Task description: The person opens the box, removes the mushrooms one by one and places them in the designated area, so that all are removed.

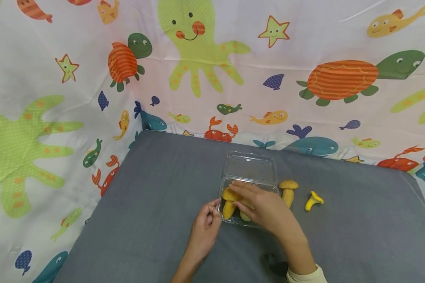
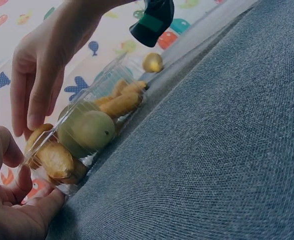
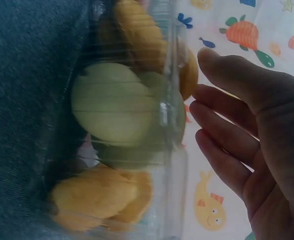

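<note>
A clear plastic clamshell box lies with its lid folded back. My left hand pinches its left edge between thumb and fingers. Inside at the left is an orange-yellow toy mushroom. Round pale green pieces fill the middle of the box, and more orange-yellow pieces lie at its right end. Over the box, my right hand hides part of the contents. Its loosely bent fingers point down beside the left mushroom's cap, thumb apart from the fingers, nothing between them in the right wrist view.
Right of the box lie another mushroom and a small bright yellow trumpet-shaped mushroom. A grey cloth covers the table. Behind it and to the left hangs a curtain printed with sea animals.
</note>
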Tool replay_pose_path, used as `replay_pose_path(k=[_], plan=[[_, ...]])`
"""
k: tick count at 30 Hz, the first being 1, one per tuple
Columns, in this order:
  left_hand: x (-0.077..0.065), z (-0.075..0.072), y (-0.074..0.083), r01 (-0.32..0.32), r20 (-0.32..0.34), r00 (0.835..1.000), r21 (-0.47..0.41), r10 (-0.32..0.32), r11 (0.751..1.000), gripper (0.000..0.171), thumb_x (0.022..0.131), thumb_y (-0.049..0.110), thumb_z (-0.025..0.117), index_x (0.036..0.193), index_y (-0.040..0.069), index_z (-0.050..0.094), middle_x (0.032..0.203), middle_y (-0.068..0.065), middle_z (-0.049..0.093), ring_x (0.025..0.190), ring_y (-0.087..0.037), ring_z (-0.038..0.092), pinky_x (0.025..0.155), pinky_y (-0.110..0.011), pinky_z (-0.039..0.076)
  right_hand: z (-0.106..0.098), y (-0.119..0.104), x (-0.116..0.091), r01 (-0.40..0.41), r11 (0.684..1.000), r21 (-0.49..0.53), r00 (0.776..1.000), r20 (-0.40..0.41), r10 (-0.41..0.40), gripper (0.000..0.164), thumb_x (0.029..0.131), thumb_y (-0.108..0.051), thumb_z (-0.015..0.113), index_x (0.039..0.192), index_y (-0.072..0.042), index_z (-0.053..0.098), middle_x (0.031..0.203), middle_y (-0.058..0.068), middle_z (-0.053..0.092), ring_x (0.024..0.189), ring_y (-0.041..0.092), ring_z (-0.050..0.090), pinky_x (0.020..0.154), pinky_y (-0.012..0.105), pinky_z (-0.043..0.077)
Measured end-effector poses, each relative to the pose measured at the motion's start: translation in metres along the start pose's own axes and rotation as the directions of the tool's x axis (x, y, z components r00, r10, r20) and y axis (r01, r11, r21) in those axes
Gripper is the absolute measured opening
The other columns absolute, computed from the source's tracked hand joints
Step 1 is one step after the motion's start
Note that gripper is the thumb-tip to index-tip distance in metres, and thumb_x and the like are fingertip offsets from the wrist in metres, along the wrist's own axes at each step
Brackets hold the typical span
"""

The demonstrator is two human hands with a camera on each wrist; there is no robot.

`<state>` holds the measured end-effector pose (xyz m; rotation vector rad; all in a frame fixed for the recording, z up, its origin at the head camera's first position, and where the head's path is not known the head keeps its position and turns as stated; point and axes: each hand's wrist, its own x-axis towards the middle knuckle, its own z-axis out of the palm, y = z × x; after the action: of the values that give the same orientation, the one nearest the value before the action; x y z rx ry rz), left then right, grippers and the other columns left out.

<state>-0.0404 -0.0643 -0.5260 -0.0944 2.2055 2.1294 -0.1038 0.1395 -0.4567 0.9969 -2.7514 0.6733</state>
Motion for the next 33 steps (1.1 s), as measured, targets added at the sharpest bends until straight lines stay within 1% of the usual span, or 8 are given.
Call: replay_pose_path(k=[6,13,19,25,29,33], plan=[[0.0,0.0,-0.001,-0.007,0.0,1.0,0.003,0.007,1.0,0.007,0.107,0.006,0.054,0.1,0.004,0.055,0.154,-0.01,0.056,0.142,-0.025,0.051,0.107,-0.029,0.047,0.005,0.001,0.0,-0.006,1.0,-0.025,1.0,0.013,0.007,0.053,0.091,-0.027,0.085,0.141,-0.016,0.069,0.143,0.001,0.067,0.107,0.021,0.075,0.077,0.039,0.062],[0.0,0.0,-0.001,-0.003,0.003,1.0,0.006,0.003,1.0,0.006,0.106,0.006,0.054,0.101,0.003,0.055,0.154,-0.009,0.055,0.142,-0.024,0.051,0.107,-0.028,0.047,0.01,0.003,0.0,0.0,1.0,-0.004,1.0,0.017,0.0,0.051,0.091,-0.023,0.086,0.139,-0.015,0.071,0.142,0.002,0.068,0.112,0.022,0.074,0.083,0.04,0.062],[0.0,0.0,-0.001,-0.003,0.005,1.0,0.007,0.003,1.0,0.005,0.105,0.005,0.054,0.101,0.003,0.054,0.154,-0.009,0.055,0.144,-0.024,0.05,0.109,-0.029,0.045,0.014,0.005,0.0,0.013,1.0,-0.005,1.0,0.014,-0.013,0.05,0.091,-0.022,0.086,0.138,-0.015,0.071,0.141,0.0,0.069,0.107,0.021,0.075,0.082,0.04,0.061],[0.0,0.0,-0.003,-0.006,0.003,1.0,0.003,0.006,1.0,0.005,0.105,0.004,0.054,0.101,0.003,0.055,0.154,-0.009,0.056,0.142,-0.024,0.051,0.107,-0.028,0.046,0.015,0.007,0.0,0.027,1.0,-0.015,1.0,0.015,-0.027,0.049,0.091,-0.02,0.085,0.138,-0.016,0.071,0.14,0.0,0.07,0.105,0.021,0.075,0.082,0.04,0.061],[0.0,0.001,-0.003,-0.01,-0.006,1.0,0.008,0.01,1.0,0.005,0.104,0.003,0.054,0.099,0.004,0.055,0.153,-0.009,0.057,0.141,-0.023,0.053,0.106,-0.028,0.047,0.015,0.007,0.0,0.024,1.0,-0.004,0.999,0.023,-0.024,0.047,0.094,-0.02,0.083,0.139,-0.015,0.07,0.141,0.001,0.069,0.107,0.021,0.075,0.084,0.041,0.061],[-0.001,0.0,-0.003,-0.012,-0.014,1.0,0.017,0.012,1.0,0.005,0.104,0.002,0.054,0.099,0.004,0.054,0.152,-0.009,0.057,0.14,-0.023,0.053,0.105,-0.029,0.047,0.014,0.009,0.001,0.032,0.999,0.008,0.999,0.01,-0.032,0.046,0.095,-0.02,0.081,0.14,-0.014,0.07,0.141,0.003,0.07,0.109,0.022,0.075,0.085,0.041,0.061]])
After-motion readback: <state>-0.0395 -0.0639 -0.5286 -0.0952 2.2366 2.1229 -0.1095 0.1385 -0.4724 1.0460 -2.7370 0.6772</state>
